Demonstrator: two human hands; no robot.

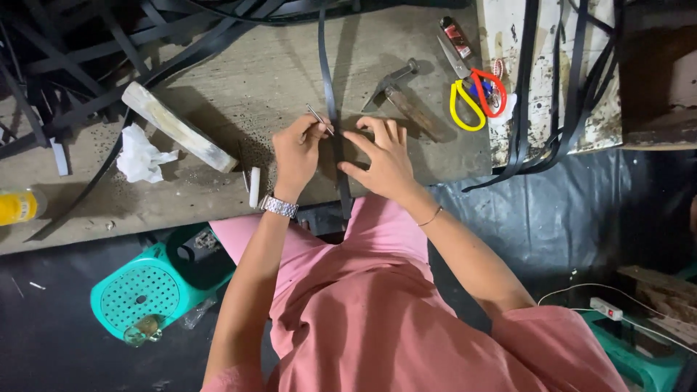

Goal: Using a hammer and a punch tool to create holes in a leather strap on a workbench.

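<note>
A long black strap (328,80) runs from the pile at the back across the worn grey board (239,87) and hangs over its front edge. My left hand (296,154) pinches a thin metal pointed tool (319,119) whose tip rests beside the strap's left edge. On the strap's right side my right hand (385,156) lies flat with fingers spread, pressing it against the board.
A hammer (403,91), scissors with red and yellow handles (470,87) and a small lighter (455,35) lie to the right. A white block (176,125), crumpled tissue (141,156) and a yellow bottle (20,205) lie left. Black straps (65,51) heap at back; a teal stool (156,287) stands below.
</note>
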